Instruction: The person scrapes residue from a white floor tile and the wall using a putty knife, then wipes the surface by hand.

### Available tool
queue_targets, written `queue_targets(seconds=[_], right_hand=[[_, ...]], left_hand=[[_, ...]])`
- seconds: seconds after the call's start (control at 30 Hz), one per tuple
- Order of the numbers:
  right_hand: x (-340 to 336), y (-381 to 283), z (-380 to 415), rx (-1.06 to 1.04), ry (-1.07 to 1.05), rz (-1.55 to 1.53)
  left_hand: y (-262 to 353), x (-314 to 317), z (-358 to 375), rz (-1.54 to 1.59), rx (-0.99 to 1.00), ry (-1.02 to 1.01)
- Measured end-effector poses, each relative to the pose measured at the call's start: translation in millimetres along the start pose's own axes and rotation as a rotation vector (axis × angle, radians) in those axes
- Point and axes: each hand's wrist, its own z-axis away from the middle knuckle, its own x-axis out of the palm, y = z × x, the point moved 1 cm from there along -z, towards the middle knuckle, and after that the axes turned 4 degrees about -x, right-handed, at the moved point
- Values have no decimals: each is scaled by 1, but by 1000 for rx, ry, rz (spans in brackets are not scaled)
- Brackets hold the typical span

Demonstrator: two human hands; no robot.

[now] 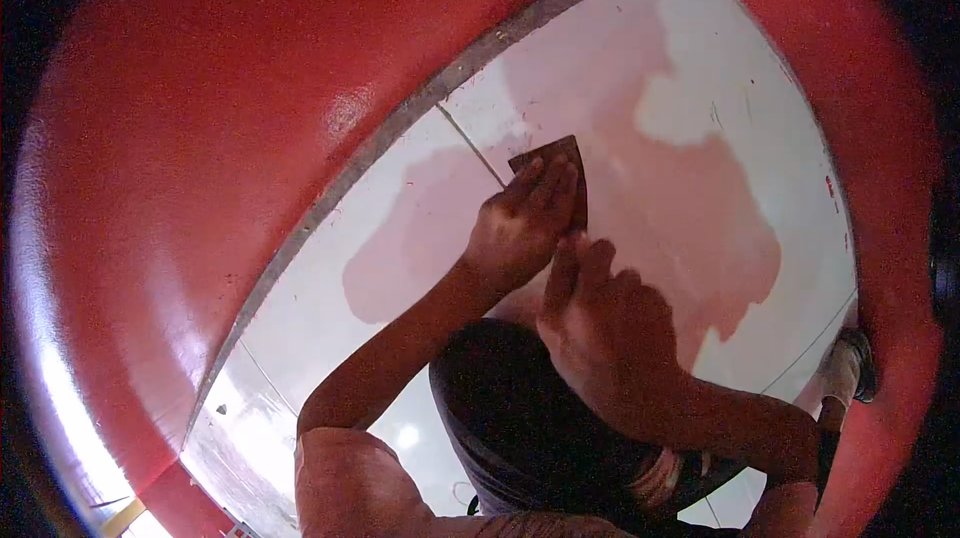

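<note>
A dark, pointed flat piece, possibly a scraper blade or sandpaper, lies against the pale tiled floor near the middle. My left hand presses on it, fingers extended over its surface. Close by on the right, my right hand has curled fingers at the lower end of the same piece; whether it grips a handle there is hidden. Shadows of my arms and body fall across the white tiles.
Glossy red walls curve round the left and right sides. A grey strip edges the floor at the left. My dark-clothed knee is below my hands, and a shoe shows at the right.
</note>
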Motion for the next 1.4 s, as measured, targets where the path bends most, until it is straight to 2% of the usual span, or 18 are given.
queue_targets(seconds=[0.03,0.1,0.2,0.3,0.4,0.5,0.6,0.67,0.77,0.87,0.93,1.03,1.13,1.2,1.27,1.3,1.33,1.4], right_hand=[[5,1,-1,-28,17,13],[16,6,-7,-81,73,45],[-3,2,-4,36,-86,10],[29,9,-15,33,72,-133],[12,15,-24,59,2,-231],[27,-1,-16,167,-16,-104],[12,21,-22,14,59,-155],[-2,17,-13,67,-36,-117],[2,29,-22,43,-22,-116],[-3,24,-15,82,-39,-45],[0,22,-16,50,-23,-24],[7,32,-23,16,27,-55],[-2,24,-18,92,-81,-5],[6,28,-26,11,-58,186],[-10,27,-19,99,-79,-11],[-14,27,-17,141,-95,-116],[-5,28,-20,101,-56,-82],[16,29,-25,23,26,-10]], left_hand=[[-8,9,6,-43,70,41],[-10,2,-7,-12,-23,2],[-6,3,-11,-6,-52,-34],[-15,13,-9,-99,-4,20],[-19,12,-12,-102,-18,-41],[-27,11,-18,-140,-22,-69],[-12,1,-26,-21,-89,-84],[4,3,-18,59,-34,-56],[-6,-3,-39,-11,-146,-124],[-4,4,-40,-11,-88,-113],[-9,19,-24,-121,90,101],[-5,2,-41,-18,-40,-113],[-4,11,-29,38,-20,11],[-3,4,-40,16,-62,-9],[4,0,-46,30,-84,-25],[2,10,-35,19,-8,38],[0,17,-28,6,67,101],[-12,12,-41,25,-18,11]])
